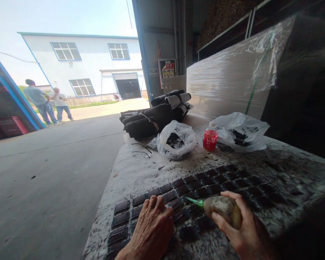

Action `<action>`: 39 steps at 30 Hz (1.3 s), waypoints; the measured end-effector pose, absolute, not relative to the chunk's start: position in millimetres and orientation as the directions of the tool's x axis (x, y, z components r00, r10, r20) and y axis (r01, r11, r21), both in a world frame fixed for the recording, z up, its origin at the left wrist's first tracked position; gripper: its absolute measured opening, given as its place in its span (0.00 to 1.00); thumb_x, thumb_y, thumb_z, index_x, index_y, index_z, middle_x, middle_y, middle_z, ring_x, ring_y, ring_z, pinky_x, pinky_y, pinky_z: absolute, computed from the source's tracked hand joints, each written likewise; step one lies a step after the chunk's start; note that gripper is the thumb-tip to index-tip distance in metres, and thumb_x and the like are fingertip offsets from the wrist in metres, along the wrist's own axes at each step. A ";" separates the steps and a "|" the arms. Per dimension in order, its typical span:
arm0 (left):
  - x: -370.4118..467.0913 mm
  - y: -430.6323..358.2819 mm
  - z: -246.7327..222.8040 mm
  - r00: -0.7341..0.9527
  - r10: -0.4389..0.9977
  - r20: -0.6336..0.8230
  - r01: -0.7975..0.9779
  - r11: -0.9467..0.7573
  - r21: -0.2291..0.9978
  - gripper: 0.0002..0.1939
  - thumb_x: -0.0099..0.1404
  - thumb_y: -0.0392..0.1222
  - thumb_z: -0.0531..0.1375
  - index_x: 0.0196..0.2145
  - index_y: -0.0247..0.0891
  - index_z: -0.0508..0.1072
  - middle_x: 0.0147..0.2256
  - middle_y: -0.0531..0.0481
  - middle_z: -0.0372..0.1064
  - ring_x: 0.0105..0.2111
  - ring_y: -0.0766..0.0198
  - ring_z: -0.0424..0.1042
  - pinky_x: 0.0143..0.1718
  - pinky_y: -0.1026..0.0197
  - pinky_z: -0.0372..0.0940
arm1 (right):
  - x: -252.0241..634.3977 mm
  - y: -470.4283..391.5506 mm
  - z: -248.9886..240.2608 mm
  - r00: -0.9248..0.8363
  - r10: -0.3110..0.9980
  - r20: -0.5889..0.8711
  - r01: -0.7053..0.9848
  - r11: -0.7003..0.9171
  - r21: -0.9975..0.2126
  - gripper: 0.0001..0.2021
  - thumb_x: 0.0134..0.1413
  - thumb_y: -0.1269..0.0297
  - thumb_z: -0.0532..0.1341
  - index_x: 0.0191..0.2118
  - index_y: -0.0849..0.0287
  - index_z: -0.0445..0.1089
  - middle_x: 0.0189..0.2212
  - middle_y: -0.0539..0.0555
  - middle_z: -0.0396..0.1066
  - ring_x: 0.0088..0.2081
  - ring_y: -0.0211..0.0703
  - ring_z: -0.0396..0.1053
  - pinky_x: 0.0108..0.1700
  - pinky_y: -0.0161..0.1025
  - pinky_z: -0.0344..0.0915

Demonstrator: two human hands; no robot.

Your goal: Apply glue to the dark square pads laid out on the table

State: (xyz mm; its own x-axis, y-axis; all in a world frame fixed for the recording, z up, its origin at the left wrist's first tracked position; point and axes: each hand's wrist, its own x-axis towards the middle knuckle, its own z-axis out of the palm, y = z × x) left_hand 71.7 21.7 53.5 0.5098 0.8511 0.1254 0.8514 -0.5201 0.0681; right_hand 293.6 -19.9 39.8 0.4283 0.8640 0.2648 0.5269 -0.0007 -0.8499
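Observation:
Rows of small dark rectangular pieces [165, 188] lie on the stained table [130, 162]. My right hand [243, 225] is wrapped round a dirty, rounded squeeze bottle [223, 209], whose green nozzle [194, 201] points left over the pieces. Its thumb and a finger press on the bottle's sides. To the left, my left hand [154, 227] rests palm down over the pieces with its fingers bent and drawn together. Whatever is under those fingertips is hidden.
An open plastic bag of dark pieces [176, 139], a red-labelled bottle [210, 136] and another plastic bag [249, 131] stand farther back. Behind are black rolls [157, 115] and a wrapped stack [230, 76]. Two people stand outside at the far left.

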 end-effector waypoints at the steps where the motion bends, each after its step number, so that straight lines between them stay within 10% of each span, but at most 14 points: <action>1: 73.3 22.5 53.8 0.515 0.847 0.129 0.848 -0.526 0.066 0.08 0.64 0.35 0.49 0.34 0.42 0.67 0.39 0.46 0.59 0.40 0.54 0.57 0.43 0.48 0.56 | 293.9 -19.5 39.2 0.426 0.863 0.272 0.530 0.006 -0.848 0.20 0.43 0.52 0.57 0.43 0.54 0.61 0.36 0.51 0.70 0.36 0.45 0.69 0.39 0.39 0.63; 39: 69.1 38.3 52.6 0.567 0.802 0.189 0.813 -0.582 0.031 0.06 0.63 0.31 0.54 0.30 0.41 0.65 0.35 0.51 0.61 0.37 0.57 0.57 0.41 0.53 0.54 | 294.1 -16.9 40.2 0.440 0.861 0.256 0.507 -0.002 -0.862 0.20 0.42 0.55 0.58 0.43 0.54 0.61 0.36 0.51 0.71 0.37 0.46 0.70 0.40 0.40 0.63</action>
State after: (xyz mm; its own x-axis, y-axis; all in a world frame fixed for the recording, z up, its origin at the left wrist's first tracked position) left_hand 69.1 38.3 52.6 0.5669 0.8017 0.1893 0.8127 -0.5819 0.0307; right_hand 294.1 -16.9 40.2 0.4400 0.8606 0.2565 0.5067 -0.0022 -0.8621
